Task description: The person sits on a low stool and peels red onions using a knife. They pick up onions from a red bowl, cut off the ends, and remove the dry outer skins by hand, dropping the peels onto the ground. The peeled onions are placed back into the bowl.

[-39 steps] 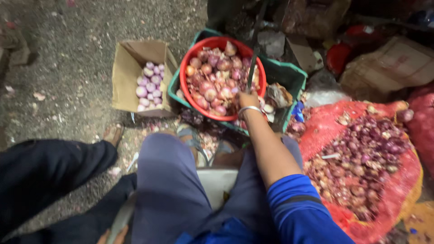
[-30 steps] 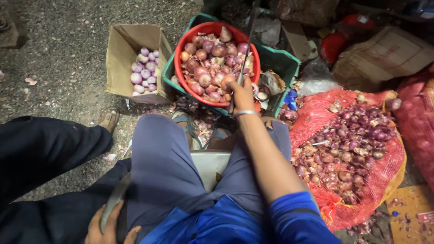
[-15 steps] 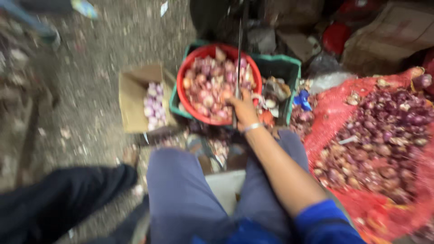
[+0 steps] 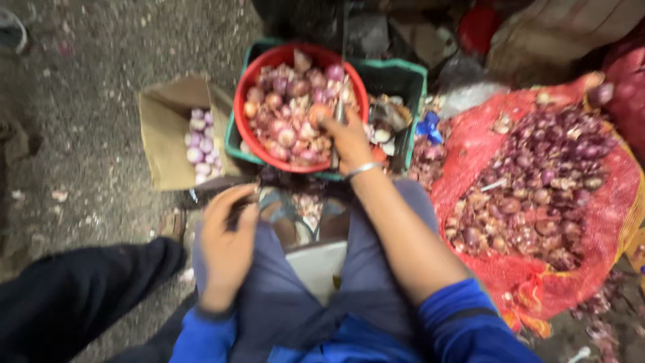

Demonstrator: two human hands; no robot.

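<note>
The biggest thing near you is the red mesh sack (image 4: 537,269) spread open on the ground to your right, heaped with dark purple onions (image 4: 537,181). Ahead of your knees sits a green crate (image 4: 396,74), and a red bowl (image 4: 245,128) rests on it, full of peeled and half-peeled onions. Left of the crate an open cardboard box (image 4: 161,134) holds a small pile of pale, clean onions (image 4: 200,144). A dark trouser leg (image 4: 74,296) of someone else lies at lower left.

Your right hand (image 4: 346,138), with a metal bangle (image 4: 363,169) at the wrist, reaches over the near rim of the bowl; its fingers are curled around an onion (image 4: 319,114) and a thin knife (image 4: 342,67) whose blade points up and away. Your left hand (image 4: 225,245) lies on your left thigh, fingers loosely bent; the picture is too blurred to tell whether it holds anything.
</note>
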